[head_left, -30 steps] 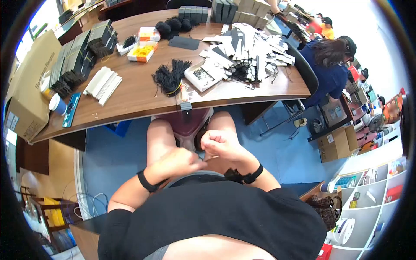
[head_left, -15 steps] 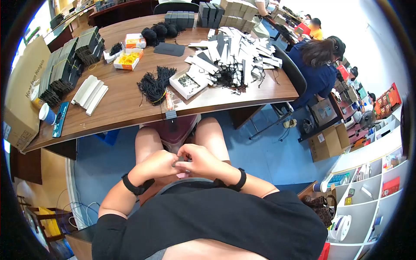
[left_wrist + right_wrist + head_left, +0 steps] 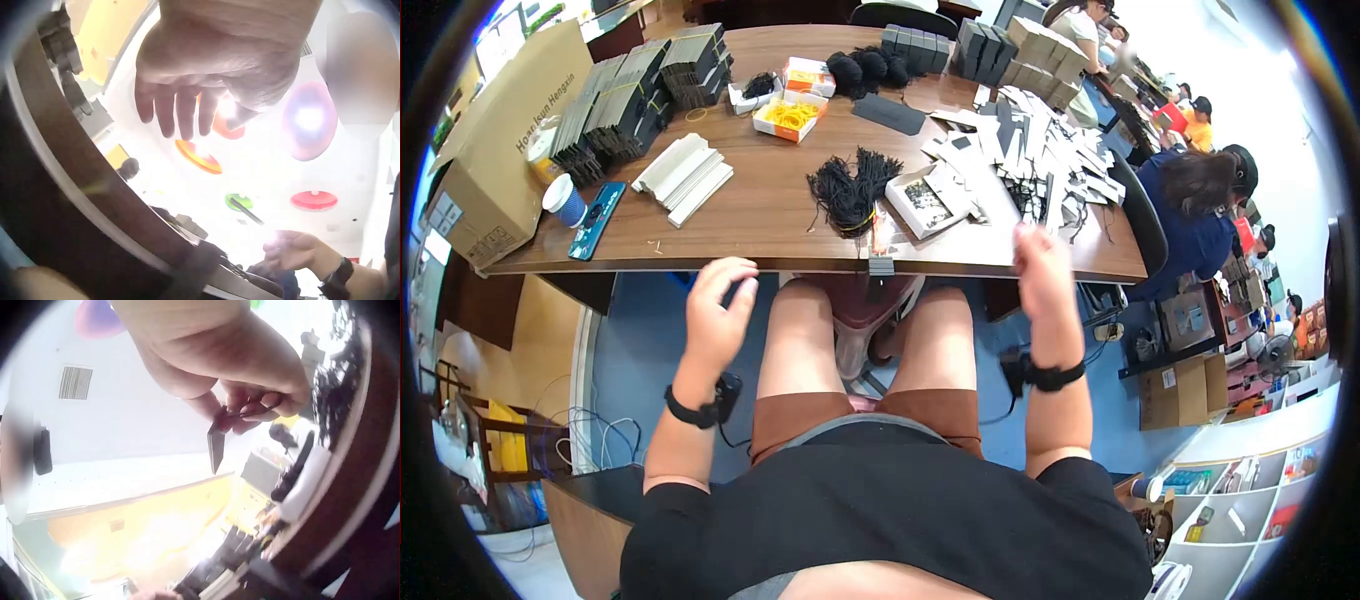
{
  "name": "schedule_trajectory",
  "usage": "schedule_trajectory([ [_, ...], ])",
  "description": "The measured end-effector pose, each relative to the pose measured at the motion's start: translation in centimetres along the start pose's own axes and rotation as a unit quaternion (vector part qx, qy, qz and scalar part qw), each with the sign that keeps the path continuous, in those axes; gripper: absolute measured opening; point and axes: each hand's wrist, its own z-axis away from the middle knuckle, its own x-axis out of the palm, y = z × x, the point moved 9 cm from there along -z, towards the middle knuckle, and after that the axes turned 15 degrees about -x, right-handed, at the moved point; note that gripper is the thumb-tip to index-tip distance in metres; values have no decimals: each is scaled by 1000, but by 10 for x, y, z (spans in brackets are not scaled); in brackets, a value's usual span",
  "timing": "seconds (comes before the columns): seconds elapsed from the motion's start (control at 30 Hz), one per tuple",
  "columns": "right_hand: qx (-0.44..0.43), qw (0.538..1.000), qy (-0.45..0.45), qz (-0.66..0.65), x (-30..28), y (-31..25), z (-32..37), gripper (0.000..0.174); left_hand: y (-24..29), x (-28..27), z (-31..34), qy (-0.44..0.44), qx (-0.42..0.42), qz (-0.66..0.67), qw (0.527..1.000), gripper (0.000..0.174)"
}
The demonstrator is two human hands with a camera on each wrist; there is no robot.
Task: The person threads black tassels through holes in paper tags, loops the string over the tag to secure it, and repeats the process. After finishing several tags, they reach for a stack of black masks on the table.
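My right hand (image 3: 1048,290) is raised at the table's front edge, right of the white box (image 3: 920,205). In the right wrist view its curled fingers pinch a thin flat tag (image 3: 216,447) with a dark cord. The left wrist view shows this tag (image 3: 247,211) as a dark strip beside the right hand (image 3: 290,251). My left hand (image 3: 718,318) hovers before the table edge over my lap, fingers loosely bent apart, nothing in it. Between the hands, a bundle of black cords (image 3: 848,190) lies on the table, with a small grey stack (image 3: 881,266) at the edge.
White and black tags (image 3: 1050,150) lie heaped at the table's right. Yellow bands fill a small box (image 3: 790,116). Grey card stacks (image 3: 625,100), white strips (image 3: 685,180), a paper cup (image 3: 564,201) and a large carton (image 3: 510,150) are at left. Someone sits beyond the chair (image 3: 1140,215).
My hands were together over my lap and have moved apart and forward, the left to the left and the right toward the tag heap. The head view has shifted.
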Motion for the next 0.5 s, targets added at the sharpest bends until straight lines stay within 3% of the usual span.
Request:
schedule_trajectory([
  [0.03, -60, 998, 29, -20, -20, 7, -31, 15, -11, -5, -5, -4, -8, -26, 1000, 10],
  [0.07, -12, 997, 53, 46, -29, -1, -49, 16, -20, -8, -11, -10, -14, -52, 999, 10],
  [0.13, 1, 982, 93, 167, -58, 20, -101, 47, -32, -17, -22, 21, -12, -72, 997, 10],
  [0.17, -72, 979, 112, 156, -63, 24, -119, 56, -34, -21, -28, 39, -12, -102, 994, 10],
  [0.2, -169, 942, 141, 255, -62, -3, -114, 56, -41, -26, -32, 51, -26, -98, 994, 10],
  [0.27, -348, 802, 205, 441, -35, -67, -83, 57, -59, -32, -41, 74, -41, -84, 993, 10],
  [0.4, -370, 804, 203, 419, -8, -58, -31, 51, -78, -40, -52, 117, -46, -187, 974, 11],
  [0.43, -345, 834, 208, 376, -8, -44, -24, 50, -93, -43, -57, 120, -72, -162, 977, 14],
  [0.47, -321, 862, 214, 330, -9, -29, -19, 49, -93, -44, -61, 127, -44, -195, 971, 21],
  [0.5, -309, 867, 211, 329, -7, -21, -14, 48, -95, -46, -66, 143, -52, -214, 965, 25],
])
